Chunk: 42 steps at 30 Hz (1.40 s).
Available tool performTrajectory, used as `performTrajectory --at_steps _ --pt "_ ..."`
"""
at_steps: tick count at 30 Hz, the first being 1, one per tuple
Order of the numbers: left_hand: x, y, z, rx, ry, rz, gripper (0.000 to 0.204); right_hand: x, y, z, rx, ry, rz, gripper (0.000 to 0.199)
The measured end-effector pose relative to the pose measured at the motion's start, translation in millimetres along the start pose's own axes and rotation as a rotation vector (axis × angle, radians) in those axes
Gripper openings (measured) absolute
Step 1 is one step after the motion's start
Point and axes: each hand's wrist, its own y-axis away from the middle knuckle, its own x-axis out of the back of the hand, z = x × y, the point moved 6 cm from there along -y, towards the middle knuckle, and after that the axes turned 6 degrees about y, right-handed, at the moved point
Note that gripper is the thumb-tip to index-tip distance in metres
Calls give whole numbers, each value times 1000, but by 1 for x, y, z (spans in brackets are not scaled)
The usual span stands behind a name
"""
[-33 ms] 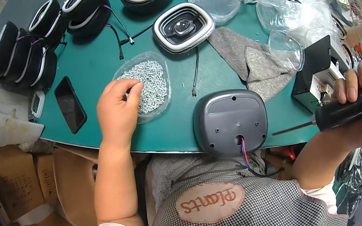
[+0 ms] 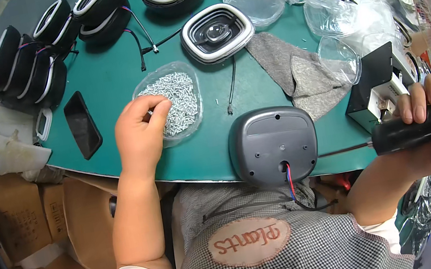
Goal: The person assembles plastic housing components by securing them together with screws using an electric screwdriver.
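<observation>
My left hand (image 2: 138, 131) is at the near left side of a clear plastic tub (image 2: 199, 94) full of small silver screws (image 2: 179, 97). Its thumb and forefinger are pinched together; whatever they hold, if anything, is hidden. My right hand (image 2: 420, 100) grips a black electric screwdriver (image 2: 408, 134), held level with its thin bit pointing left. The bit's tip is beside a dark grey rounded housing (image 2: 269, 145) at the table's near edge. Red and blue wires (image 2: 291, 179) come out of a hole in the housing and hang toward my checked apron (image 2: 305, 251).
White-rimmed black speaker units (image 2: 218, 33) stand on the green table (image 2: 116, 94), with more stacked at the far left. A phone (image 2: 83, 125) lies left of the tub. Grey cloth (image 2: 315, 79), clear plastic covers (image 2: 262, 5) and a black-and-white box (image 2: 375, 89) are on the right.
The screwdriver in my right hand has moved slightly left, bringing its bit closer to the grey housing. My left hand stays pinched at the tub.
</observation>
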Motion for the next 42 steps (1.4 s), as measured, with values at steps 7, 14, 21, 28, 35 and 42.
performTrajectory --at_steps 7,14,21,28,35,42 --pt "-53 72 38 623 1246 -517 19 -45 12 12 18 -250 -33 49" --pt "-67 93 57 570 1342 -606 16 -64 19 10 59 -285 -9 61" --pt "-68 99 61 453 1260 -650 19 -61 23 13 55 -280 37 57" --pt "-66 102 68 474 1163 -664 20 -62 24 8 35 -258 37 54" --pt "-54 71 64 140 762 -476 49 -54 21 2 43 -229 31 54" --pt "-87 55 32 305 249 -617 87 -48 19 -9 137 -186 -9 62"
